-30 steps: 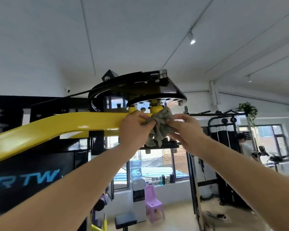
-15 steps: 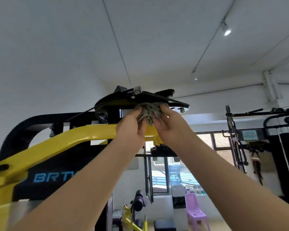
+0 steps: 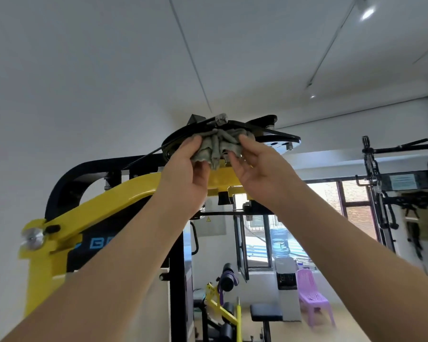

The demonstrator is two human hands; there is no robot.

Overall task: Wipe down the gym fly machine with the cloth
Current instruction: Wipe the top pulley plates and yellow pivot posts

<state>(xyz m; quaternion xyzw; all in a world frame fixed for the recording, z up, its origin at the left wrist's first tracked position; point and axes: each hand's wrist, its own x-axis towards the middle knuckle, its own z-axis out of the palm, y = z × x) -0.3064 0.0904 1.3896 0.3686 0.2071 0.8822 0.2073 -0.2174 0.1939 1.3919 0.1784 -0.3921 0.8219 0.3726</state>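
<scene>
The fly machine's yellow arm [image 3: 104, 206] runs from lower left up to a black cam plate [image 3: 279, 138] overhead, with a cable running off its left side. A crumpled grey cloth [image 3: 216, 146] is bunched against the plate's front edge. My left hand [image 3: 185, 169] grips the cloth's left part from below. My right hand [image 3: 255, 164] pinches its right part, thumb up against the plate. Both arms reach up and forward. The cloth hides the plate's front rim.
The machine's black frame [image 3: 84, 169] and blue-lettered panel stand at left. A black cable rack [image 3: 381, 206] stands at right. Below are a water dispenser [image 3: 286, 275], a purple plastic chair [image 3: 311, 297], a black stool [image 3: 266, 314] and a yellow bench machine [image 3: 220, 307].
Both hands lifted the cloth from the yellow arm's end up onto the black plate's edge and spread it wider. The view tilted upward and shifted left.
</scene>
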